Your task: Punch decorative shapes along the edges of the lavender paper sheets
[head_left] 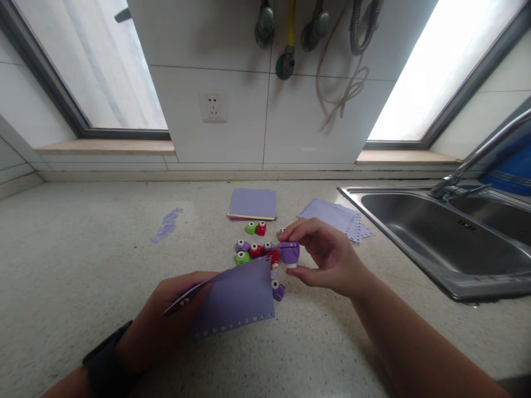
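My left hand [182, 304] is closed on a sheet of purple paper [240, 296], which is slightly bent. Small punched holes run along its lower edge, and a few show at its upper right corner. Between the thumb and fingers of my right hand [326, 254] is a purple craft punch [289, 253], tilted on its side just right of the paper's corner. Behind the sheet lie several small punches, among them a red punch [256, 250] and a green punch [243, 257]. A purple punch [277, 289] rests by the sheet's right edge. The paper partly hides the group.
A stack of coloured paper [253, 203] lies toward the wall. Punched purple sheets [327, 214] are beside the steel sink [409, 243] on the right. Purple paper scraps [167, 225] are scattered on the counter [103, 260] at left. A faucet [456, 177] rises behind the sink.
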`<action>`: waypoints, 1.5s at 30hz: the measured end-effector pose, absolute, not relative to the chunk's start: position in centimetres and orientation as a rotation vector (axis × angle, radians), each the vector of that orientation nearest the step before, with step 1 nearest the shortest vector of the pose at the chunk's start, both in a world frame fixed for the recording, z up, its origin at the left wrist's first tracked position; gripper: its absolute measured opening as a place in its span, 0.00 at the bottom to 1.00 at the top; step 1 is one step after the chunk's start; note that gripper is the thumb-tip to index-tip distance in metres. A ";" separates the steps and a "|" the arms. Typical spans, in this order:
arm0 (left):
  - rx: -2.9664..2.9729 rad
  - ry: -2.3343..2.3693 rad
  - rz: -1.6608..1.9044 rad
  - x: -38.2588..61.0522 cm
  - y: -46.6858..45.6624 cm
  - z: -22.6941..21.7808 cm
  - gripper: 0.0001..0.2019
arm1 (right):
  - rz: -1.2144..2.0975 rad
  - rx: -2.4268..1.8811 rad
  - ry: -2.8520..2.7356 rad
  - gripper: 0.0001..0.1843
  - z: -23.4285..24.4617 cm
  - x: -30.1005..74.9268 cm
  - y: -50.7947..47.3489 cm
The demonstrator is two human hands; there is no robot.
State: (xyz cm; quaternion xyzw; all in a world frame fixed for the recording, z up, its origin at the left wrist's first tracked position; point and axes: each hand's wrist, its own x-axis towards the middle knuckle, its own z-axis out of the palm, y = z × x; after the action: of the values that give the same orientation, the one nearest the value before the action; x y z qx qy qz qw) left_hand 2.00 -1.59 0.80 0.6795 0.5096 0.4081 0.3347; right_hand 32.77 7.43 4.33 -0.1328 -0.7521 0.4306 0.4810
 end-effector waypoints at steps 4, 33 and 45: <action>1.779 1.322 1.085 2.0 -1.6 0.8 0.13 | 1.013 -0.361 -1.922 0.23 4.5 33.0 7.3; 1.815 1.525 1.138 1.3 -1.6 0.0 0.05 | 1.023 -0.599 -1.978 0.15 3.9 33.0 7.9; 1.903 1.661 1.017 1.7 -1.8 0.7 0.10 | 1.001 -0.624 -1.975 0.17 2.6 33.1 9.1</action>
State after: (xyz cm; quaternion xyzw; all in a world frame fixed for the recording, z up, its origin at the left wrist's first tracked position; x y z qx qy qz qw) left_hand 1.66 -1.83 0.66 0.6836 0.5967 0.3653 0.2079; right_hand 33.07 9.07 2.59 -0.2475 -0.7839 0.3971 0.4082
